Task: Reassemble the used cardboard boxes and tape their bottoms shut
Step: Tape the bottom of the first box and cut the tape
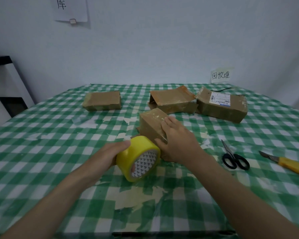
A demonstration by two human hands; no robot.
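While the near box (153, 125) is steadied under the right hand's (178, 144) extended fingers, yellow tape (138, 157) is gripped by the left hand (109, 155) — sealing judged underway; three boxes remain behind — one (172, 100) plainly unfolded.

I am viewing through one head-worn wide-angle camera, looking forward and down across the bench (41, 152) toward the wall (162, 40), sitting close above both forearms. No second view.
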